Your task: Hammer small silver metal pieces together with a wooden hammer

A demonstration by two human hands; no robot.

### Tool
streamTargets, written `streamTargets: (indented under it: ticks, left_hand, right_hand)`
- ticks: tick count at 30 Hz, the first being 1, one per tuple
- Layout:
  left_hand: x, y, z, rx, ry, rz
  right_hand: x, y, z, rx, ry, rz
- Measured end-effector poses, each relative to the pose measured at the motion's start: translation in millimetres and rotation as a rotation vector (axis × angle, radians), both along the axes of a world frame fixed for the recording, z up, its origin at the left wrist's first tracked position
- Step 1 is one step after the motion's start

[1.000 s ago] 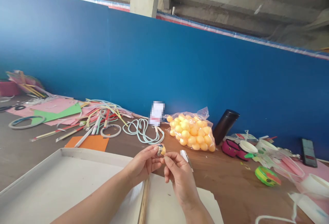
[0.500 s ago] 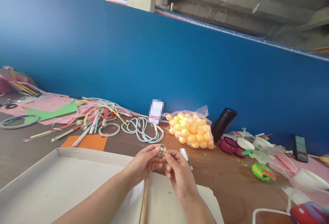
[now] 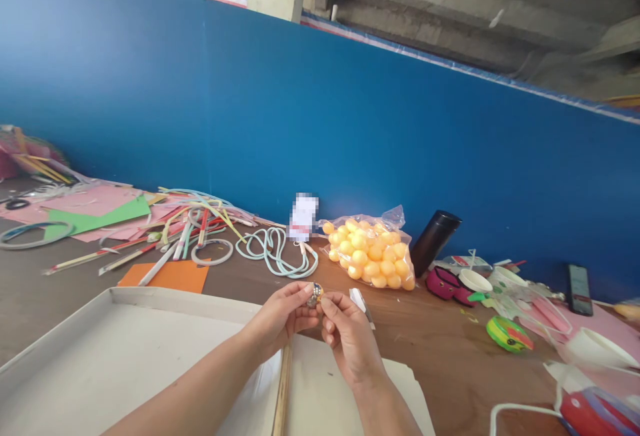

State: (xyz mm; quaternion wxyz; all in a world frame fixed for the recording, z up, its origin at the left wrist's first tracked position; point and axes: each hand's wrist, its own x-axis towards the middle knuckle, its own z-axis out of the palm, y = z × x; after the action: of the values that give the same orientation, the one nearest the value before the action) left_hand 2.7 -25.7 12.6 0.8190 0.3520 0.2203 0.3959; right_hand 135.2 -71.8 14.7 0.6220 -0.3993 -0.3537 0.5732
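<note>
Over the bench (image 3: 420, 336), the left hand (image 3: 280, 319) held a small beaded piece (image 3: 315, 295) as the right hand (image 3: 350, 339) pinched its right edge (little changed in a second, suggesting steady fine work).

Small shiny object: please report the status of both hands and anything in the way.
Left hand gripping small shiny object. Right hand at its edge, grip unclear. Bag of yellow balls beyond, not in the way.

Beaded piece (image 3: 315, 295) sat between left hand (image 3: 274, 321) and right hand (image 3: 353, 343); behind, on the surface (image 3: 415, 336), bag (image 3: 367, 253) lay between cord (image 3: 277, 256) and bottle (image 3: 434, 244).
</note>
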Motion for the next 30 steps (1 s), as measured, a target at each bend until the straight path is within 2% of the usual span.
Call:
streamTargets:
  ticks: [30]
  left_hand:
    - [-0.3, 0.5, -0.6, -0.006, -0.004, -0.004]
  right_hand:
    - [-0.6, -0.3, 0.6, -0.010, 0.129, 0.029]
